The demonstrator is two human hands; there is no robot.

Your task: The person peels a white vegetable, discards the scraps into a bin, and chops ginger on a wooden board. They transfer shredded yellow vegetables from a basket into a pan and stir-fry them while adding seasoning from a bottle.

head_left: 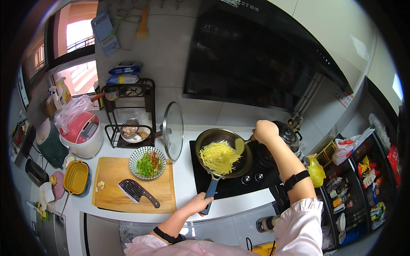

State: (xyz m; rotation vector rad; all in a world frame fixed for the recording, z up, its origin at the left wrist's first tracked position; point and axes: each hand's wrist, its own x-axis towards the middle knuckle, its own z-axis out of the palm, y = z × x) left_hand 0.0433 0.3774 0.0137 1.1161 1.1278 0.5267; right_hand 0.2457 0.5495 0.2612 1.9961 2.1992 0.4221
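My left hand (pixel 199 204) grips the blue handle (pixel 211 192) of a frying pan (pixel 245 163) on the black gas hob (pixel 224 190). A heap of yellow shredded potato (pixel 219 156) lies in the pan, mostly on its left side. My right hand (pixel 266 132) is closed around the handle of a spatula, beyond the pan's right rim. The spatula's greenish blade (pixel 239 146) is inside the pan, at the right edge of the shreds.
Left of the hob, a wooden cutting board (pixel 109 179) bears a cleaver (pixel 137 192), garlic cloves (pixel 101 184) and a dotted bowl (pixel 133 163) of cut peppers. A glass lid (pixel 174 134) stands upright behind. A black lidded pot (pixel 288 134) sits right of the pan, under the range hood (pixel 250 64).
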